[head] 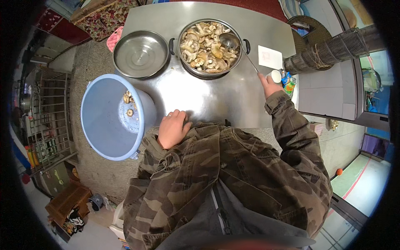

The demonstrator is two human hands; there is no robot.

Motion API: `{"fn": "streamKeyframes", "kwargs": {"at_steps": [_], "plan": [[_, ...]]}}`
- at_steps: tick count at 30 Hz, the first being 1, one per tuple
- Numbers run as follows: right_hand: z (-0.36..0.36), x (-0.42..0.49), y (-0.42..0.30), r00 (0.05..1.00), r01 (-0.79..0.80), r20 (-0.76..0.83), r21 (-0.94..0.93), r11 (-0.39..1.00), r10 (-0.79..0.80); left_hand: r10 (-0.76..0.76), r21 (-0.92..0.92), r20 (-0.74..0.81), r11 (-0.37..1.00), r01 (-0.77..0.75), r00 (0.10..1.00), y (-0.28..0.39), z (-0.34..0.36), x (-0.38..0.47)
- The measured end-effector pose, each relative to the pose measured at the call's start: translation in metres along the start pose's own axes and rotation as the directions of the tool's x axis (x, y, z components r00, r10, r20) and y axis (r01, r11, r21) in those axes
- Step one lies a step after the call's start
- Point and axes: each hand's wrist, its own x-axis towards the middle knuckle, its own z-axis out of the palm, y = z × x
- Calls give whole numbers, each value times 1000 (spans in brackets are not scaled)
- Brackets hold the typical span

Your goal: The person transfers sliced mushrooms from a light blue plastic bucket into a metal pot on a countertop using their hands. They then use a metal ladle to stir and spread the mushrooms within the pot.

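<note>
My right hand (pixel 269 85) grips the handle end of a metal ladle (pixel 229 40), whose bowl rests among the mushrooms (pixel 204 47). They fill a steel pot (pixel 240 59) with black side handles, at the back middle of the metal table (pixel 243 106). My left hand (pixel 173 128) lies at the table's front edge with fingers loosely bent and nothing in it. Left of the pot is a round steel lid or shallow pan (pixel 140 54). A light blue plastic bucket (pixel 97 118) stands left of my left hand, with several mushrooms (pixel 129 112) at its bottom.
A white paper sheet (pixel 270 57) with faint red marks lies right of the pot, near a white cup (pixel 276 76) and a colourful packet (pixel 288 83). A mesh-wrapped pipe (pixel 328 51) runs at the right. A metal rack (pixel 51 115) stands far left, and pink cloth (pixel 114 39) sits behind the lid.
</note>
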Motion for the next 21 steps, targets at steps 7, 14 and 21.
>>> {"fn": "streamKeyframes", "kwargs": {"at_steps": [7,14,21], "plan": [[-33,-16,14,972,222,-39,458,860,-230,5,13,21,1000,-5,1000,-1,0,4],[-30,-3,-2,959,211,98,379,901,-265,7,-5,-13,1000,-7,1000,-2,1,1],[-15,23,-12,955,148,217,242,959,-203,-55,-45,-60,998,53,997,-8,8,-10]]}}
